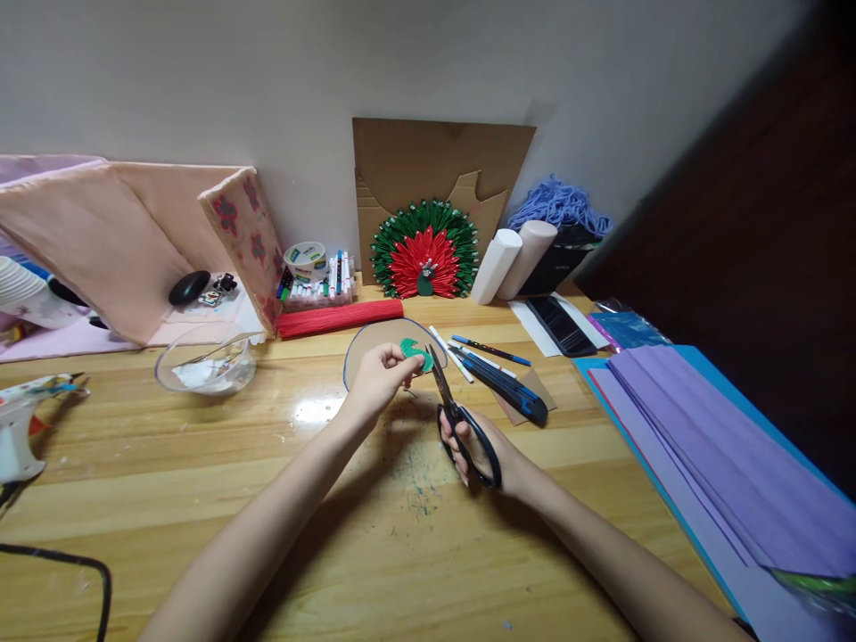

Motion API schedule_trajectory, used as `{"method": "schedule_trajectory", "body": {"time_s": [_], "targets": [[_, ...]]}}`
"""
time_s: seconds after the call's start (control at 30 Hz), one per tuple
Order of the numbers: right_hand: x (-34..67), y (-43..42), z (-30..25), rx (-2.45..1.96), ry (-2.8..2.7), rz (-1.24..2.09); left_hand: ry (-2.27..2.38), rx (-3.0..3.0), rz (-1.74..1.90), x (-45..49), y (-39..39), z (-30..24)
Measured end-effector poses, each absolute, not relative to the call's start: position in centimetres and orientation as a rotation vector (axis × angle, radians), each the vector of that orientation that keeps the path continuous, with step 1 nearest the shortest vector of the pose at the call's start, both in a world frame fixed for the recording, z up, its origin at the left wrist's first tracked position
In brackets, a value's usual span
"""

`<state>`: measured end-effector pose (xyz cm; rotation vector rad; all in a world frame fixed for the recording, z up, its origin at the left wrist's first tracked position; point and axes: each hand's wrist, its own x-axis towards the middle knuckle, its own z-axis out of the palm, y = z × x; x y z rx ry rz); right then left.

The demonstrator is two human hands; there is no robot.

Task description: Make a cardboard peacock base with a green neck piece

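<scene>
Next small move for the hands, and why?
I'd probably bring the blades of the scissors onto the edge of the green piece and make a short snip. The left hand pinches the piece, the right hand has the scissors by the handles, and the tips point up right beside it.

Table, back: cardboard sheet against wall, peacock before it. To their left, markers and tape roll, crepe paper in front of those. Bowl further left; glue gun left again, nearer. Middle: disc, pens and knife to its right. Cutout in left hand, scissors in right hand, nearer. Far right: paper stack; phone behind, to its left.
</scene>
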<state>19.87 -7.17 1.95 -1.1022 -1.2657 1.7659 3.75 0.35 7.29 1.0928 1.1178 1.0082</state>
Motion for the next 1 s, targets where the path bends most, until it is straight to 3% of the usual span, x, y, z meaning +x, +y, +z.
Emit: {"method": "schedule_trajectory", "body": {"time_s": [0.53,1.0], "targets": [[19.3,-7.6,3.7,-1.052,-1.388,1.777,1.114,1.163,0.919,2.9,0.6,8.5],[19.2,-7.5,2.1,-1.001,-1.327,1.778,1.094,1.150,0.922,3.4,0.4,8.0]]}}
